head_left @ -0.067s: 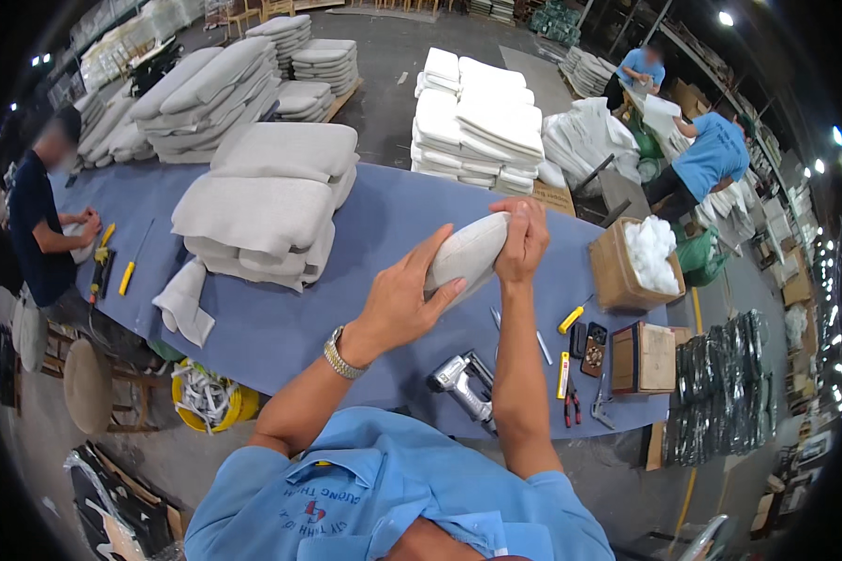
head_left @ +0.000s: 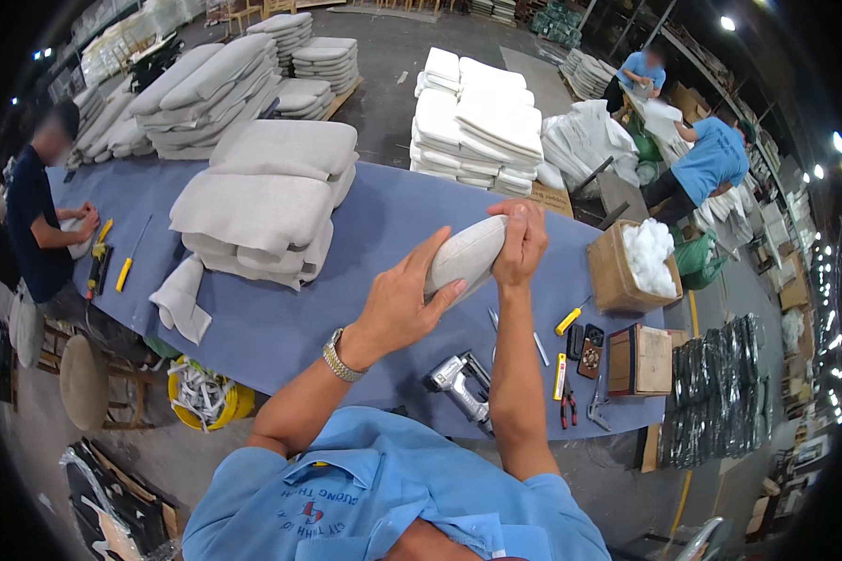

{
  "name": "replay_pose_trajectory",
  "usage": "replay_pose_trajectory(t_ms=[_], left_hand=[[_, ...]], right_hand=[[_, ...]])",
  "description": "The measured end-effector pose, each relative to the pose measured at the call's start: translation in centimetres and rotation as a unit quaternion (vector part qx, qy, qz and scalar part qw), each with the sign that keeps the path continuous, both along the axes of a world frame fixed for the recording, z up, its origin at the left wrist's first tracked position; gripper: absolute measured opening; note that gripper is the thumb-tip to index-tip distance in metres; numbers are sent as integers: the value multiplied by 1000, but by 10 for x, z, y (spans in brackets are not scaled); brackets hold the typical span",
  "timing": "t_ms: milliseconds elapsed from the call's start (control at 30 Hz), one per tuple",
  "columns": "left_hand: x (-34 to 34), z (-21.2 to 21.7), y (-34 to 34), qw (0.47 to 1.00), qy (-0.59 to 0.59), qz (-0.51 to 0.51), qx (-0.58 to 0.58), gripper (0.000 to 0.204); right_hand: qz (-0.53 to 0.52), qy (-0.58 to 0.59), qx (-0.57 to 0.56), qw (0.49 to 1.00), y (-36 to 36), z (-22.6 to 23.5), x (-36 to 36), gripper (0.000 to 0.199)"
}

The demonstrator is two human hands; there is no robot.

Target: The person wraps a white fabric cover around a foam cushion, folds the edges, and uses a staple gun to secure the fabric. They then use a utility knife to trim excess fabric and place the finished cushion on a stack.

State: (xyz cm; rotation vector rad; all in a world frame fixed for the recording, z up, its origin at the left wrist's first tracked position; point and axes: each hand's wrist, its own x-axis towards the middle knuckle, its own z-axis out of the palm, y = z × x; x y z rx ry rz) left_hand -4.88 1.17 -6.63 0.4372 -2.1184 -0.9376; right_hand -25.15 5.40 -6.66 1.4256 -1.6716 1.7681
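Both hands grip one small grey upholstered cushion (head_left: 466, 254), held up above the blue-covered surface (head_left: 365, 234) rather than resting on it. The left hand (head_left: 398, 304) cups the nearer, lower end, fingers curled around its underside and thumb pressed along the side; the right hand (head_left: 522, 245) is closed over the far upper end, fingers wrapped across the top. Held tilted like this, the piece appears steadied at both ends, probably so its cover can be pulled or smoothed. Tools lie within easy reach of the right forearm: a silver staple gun (head_left: 458, 381) near the surface's front edge, a yellow-handled screwdriver (head_left: 571, 320), a yellow utility knife (head_left: 559, 376), red-handled pliers (head_left: 568, 408) and a dark phone (head_left: 589, 350). A cardboard box of white stuffing (head_left: 638, 262) stands just beyond them, and a stack of larger grey cushions (head_left: 262, 201) sits on the left part of the surface, well apart from the hands. A person in dark clothes (head_left: 37, 224) works at the far left end.
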Motion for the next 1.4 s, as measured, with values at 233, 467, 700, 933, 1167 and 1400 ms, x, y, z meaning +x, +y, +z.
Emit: replay_pose_trajectory(t_ms=[233,467,700,933,1167,1400], left_hand=[[-8,18,-11,998,-29,17,-55,50],[-3,47,-13,989,-102,-30,-104,51],[-4,27,-4,992,-52,-23,-116,54],[34,24,-23,996,-1,-44,-82,66],[153,50,-89,975,-216,38,-42,74],[191,41,-91,956,-238,169,-23,68]], right_hand=[[-12,18,-5,1000,-8,8,12,38],[1,8,80,997,-3,21,28,39],[60,-157,348,922,-13,57,-3,53],[323,-347,223,852,-21,2,-19,78],[277,-220,337,872,-32,-64,59,76],[358,-139,265,884,-41,-106,109,63]])
